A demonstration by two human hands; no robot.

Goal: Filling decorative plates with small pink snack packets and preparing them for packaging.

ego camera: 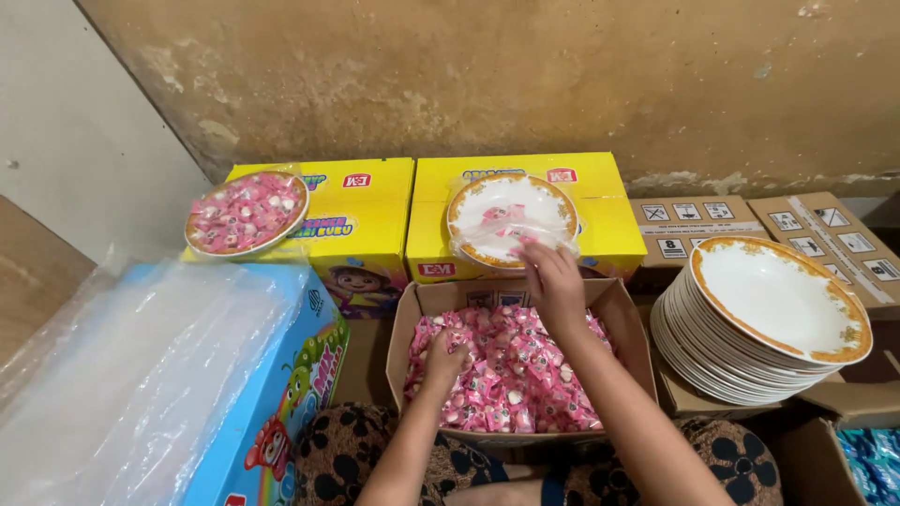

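Observation:
An open cardboard box (621, 319) full of small pink wrapped candies (525, 375) sits in front of me. My left hand (444, 360) is down among the candies, fingers curled on some of them. My right hand (553, 281) is raised over the box's far edge, fingertips at the rim of a white gold-rimmed plate (511, 217) inside a clear plastic bag, with a few pink candies on it. That plate rests on a yellow carton (600, 201).
A plate heaped with pink candies (247, 213), wrapped in plastic, lies on a second yellow carton (370, 220). A tilted stack of empty plates (764, 323) stands at right on brown cartons (844, 239). A blue box with clear plastic sheets (141, 375) lies at left.

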